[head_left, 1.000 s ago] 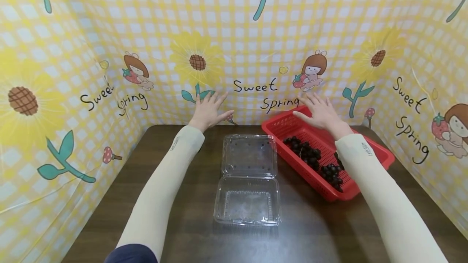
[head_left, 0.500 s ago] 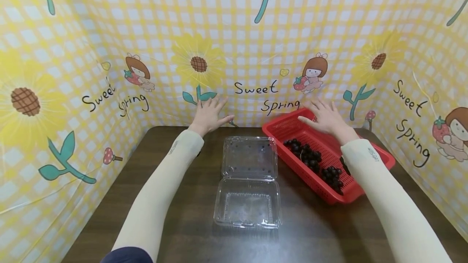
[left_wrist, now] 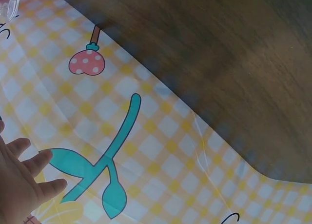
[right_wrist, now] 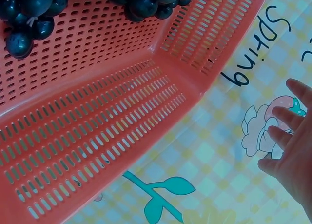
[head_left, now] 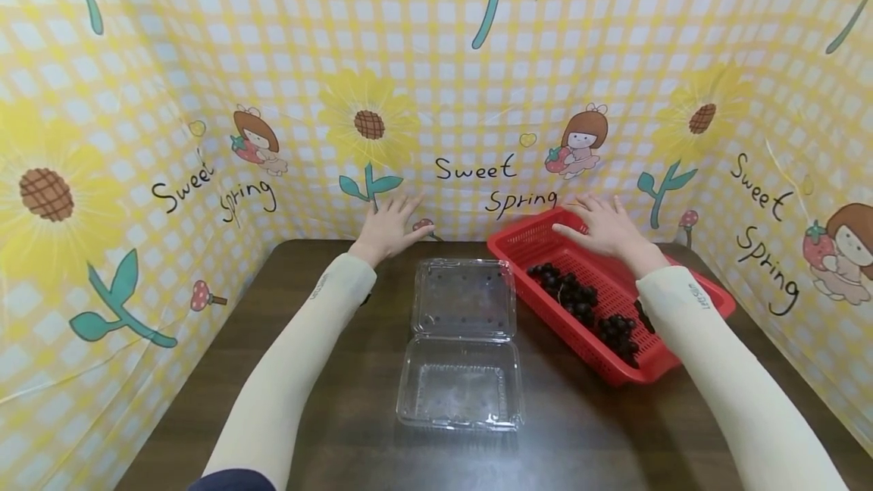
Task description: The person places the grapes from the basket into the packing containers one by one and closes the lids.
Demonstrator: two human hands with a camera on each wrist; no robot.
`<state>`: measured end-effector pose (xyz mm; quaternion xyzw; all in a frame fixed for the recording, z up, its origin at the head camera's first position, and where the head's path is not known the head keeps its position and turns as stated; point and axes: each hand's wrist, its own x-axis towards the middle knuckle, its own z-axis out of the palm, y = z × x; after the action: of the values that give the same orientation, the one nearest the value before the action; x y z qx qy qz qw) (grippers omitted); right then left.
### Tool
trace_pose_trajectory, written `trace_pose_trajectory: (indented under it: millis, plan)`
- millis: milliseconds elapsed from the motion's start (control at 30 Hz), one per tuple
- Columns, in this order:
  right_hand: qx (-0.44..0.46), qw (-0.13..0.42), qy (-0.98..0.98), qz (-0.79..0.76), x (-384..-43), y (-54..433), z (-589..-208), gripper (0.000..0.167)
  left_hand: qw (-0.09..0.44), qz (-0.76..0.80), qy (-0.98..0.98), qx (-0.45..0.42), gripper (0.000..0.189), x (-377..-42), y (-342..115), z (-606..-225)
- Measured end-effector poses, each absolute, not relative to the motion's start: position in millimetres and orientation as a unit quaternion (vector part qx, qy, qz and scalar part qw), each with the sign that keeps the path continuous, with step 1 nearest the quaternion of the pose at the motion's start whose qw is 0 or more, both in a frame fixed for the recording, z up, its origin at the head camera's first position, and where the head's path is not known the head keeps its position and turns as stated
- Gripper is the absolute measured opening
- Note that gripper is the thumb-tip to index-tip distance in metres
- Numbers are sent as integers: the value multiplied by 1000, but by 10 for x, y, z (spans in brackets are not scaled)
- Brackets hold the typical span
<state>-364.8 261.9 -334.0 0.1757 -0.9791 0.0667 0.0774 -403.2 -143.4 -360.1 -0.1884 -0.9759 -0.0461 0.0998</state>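
My left hand [head_left: 387, 229] is held out over the back edge of the table, fingers spread and nothing in it. The left wrist view also shows this hand [left_wrist: 22, 180] in its lower left corner. Above the far part of a red slotted basket [head_left: 501, 242] hovers my right hand [head_left: 605, 229], its fingers spread too and holding nothing. Bunches of dark grapes [head_left: 569, 294] lie inside the basket; my right forearm hides part of it. Between my arms a clear plastic clamshell box [head_left: 460, 385] stands opened flat, its lid [head_left: 464, 298] toward the back.
The dark wooden table [head_left: 355, 415] carries the box in the middle and the basket at the right. A yellow checked cloth [head_left: 450, 82] with printed flowers hangs close behind the table and along both sides.
The whole head view has shifted down slightly. My right hand has moved a little to the right, and both hands stay spread. The box, basket and grapes keep their places on the table.
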Motion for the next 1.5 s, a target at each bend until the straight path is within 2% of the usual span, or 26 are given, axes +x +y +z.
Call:
trace_pose_trajectory:
  millis: [167, 400, 800, 1500]
  plan:
    - [176, 75, -980, 59, -3629, 2627, -3329, 76, 106, -59, -974, -190, 73, -4026, -1481, -3617]
    - [180, 76, -979, 65, -3577, 2645, -3300, 77, 128, -39, -970, -204, 74, -4007, -1565, -3646]
    - [178, 75, -979, 72, -3532, 2666, -3258, 75, 105, -43, -972, -205, 73, -3982, -1616, -3658]
    - [174, 80, -978, 85, -3507, 2738, -3291, 75, 110, -19, -969, -220, 79, -3942, -1715, -3801]
